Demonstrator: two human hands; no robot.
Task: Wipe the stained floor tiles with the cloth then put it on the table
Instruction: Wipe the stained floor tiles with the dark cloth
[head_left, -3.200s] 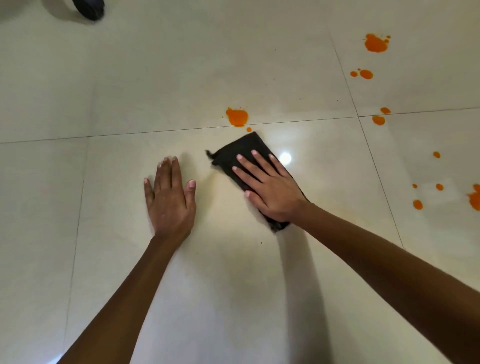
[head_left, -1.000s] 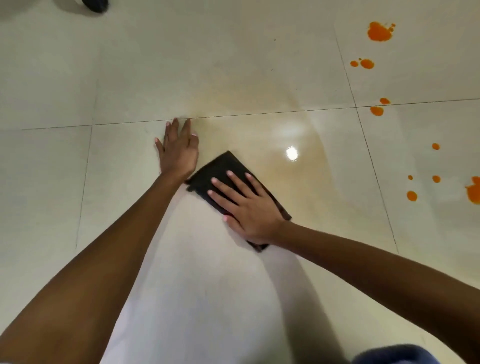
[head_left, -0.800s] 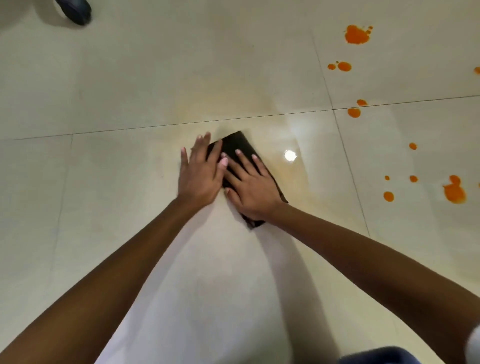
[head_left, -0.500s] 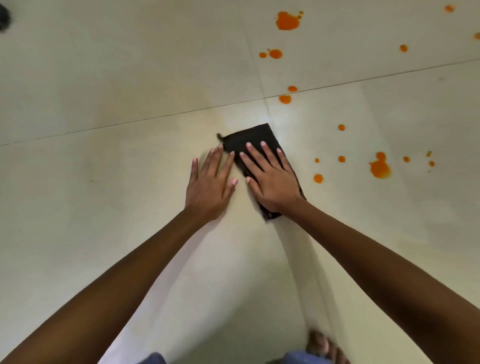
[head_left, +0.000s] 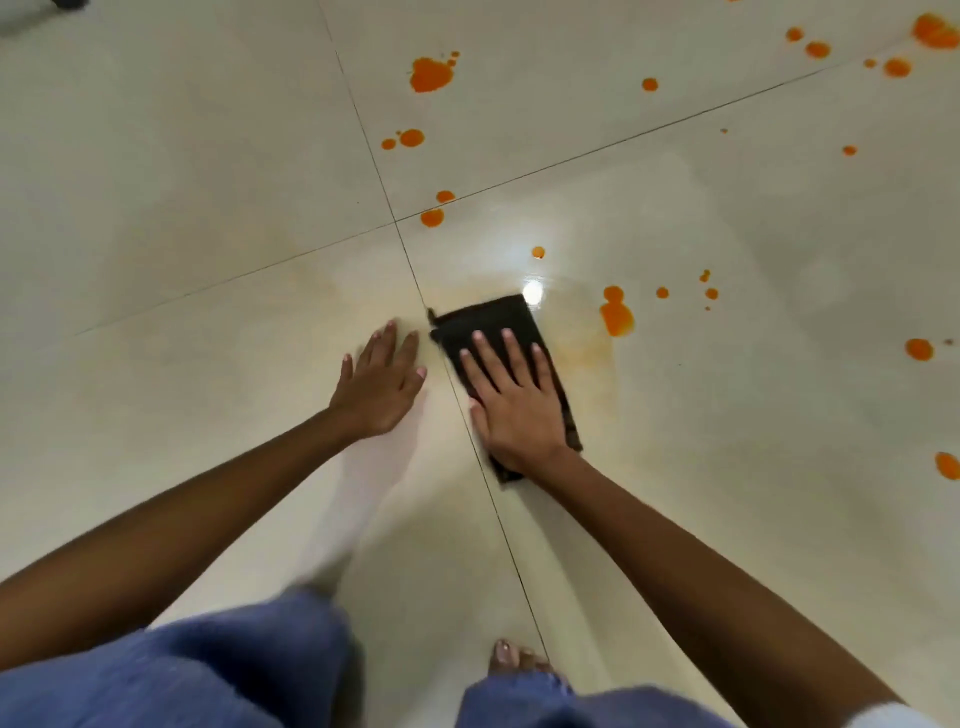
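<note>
- The cloth (head_left: 488, 319) lies flat on the floor tiles (head_left: 727, 415), pinned beneath the right hand (head_left: 514, 405). Its far end sticks out past the fingertips, and a short near corner shows just behind the heel of the palm.
- The right hand is spread flat on it, palm down, its fingers (head_left: 511, 356) straight and slightly fanned. It presses the cloth rather than gripping it.
- The left hand (head_left: 382, 387) lies flat and empty on bare tile just beside the cloth's left edge, with a thin gap and a grout line (head_left: 497, 519) between them.
- The cloth is black or very dark brown, folded into a narrow rectangle, with a small frayed tag at its far left corner.
- Most of its middle is covered by the right hand, so its folds and any dirt on it cannot be made out.
- A faint orange smear (head_left: 582, 353) tints the tile right of the hand, and a bright glare (head_left: 532, 292) sits at the cloth's far right corner.
- Orange stains (head_left: 617, 314) dot the tiles beyond and to the right of the right hand, the nearest large one lying off its little-finger side.
- The left fingertips are blurred.
- Below the wrists, blurred knees in blue jeans (head_left: 234, 670) and bare toes (head_left: 511, 657) are cut off by the frame's edge.
- A dark object (head_left: 70, 4) far beyond the left hand is almost wholly cropped.
</note>
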